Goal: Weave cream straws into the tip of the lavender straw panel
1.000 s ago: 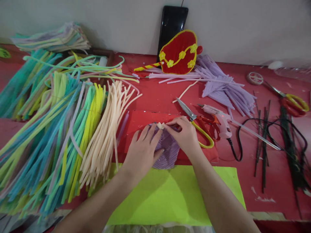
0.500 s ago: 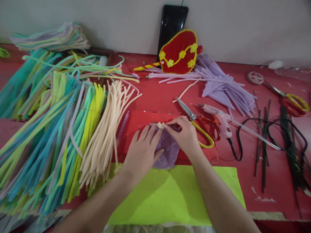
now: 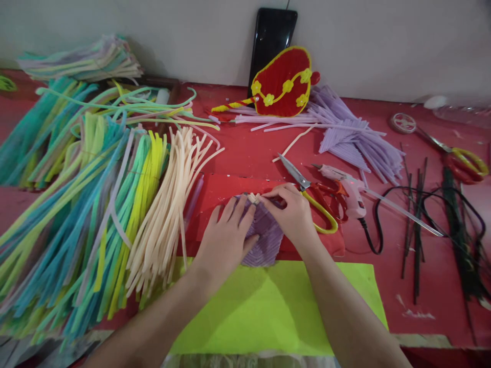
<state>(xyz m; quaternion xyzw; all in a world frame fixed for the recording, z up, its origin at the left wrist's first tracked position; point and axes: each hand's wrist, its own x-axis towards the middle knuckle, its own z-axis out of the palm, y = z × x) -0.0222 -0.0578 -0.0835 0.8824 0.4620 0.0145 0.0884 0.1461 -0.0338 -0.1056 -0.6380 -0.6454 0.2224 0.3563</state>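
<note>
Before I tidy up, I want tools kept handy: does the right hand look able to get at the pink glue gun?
Probably yes: the pink glue gun lies close to the right hand, though the nearer scissors lie between them and the hand seems to pinch a small cream piece.

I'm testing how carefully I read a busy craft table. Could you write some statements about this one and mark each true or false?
1. The left hand rests on the purple piece. True.
2. The right hand is gripping the glue gun. False: the right hand pinches at the cream piece, and the glue gun lies apart from both hands.
3. The red fan stands in front of the phone. True.
4. The green sheet lies beyond the red fan. False: it is on the near side of the purple piece.
5. Only one pair of scissors is in view. False: there are the near scissors next to the glue gun and the far scissors towards the right edge.
</note>
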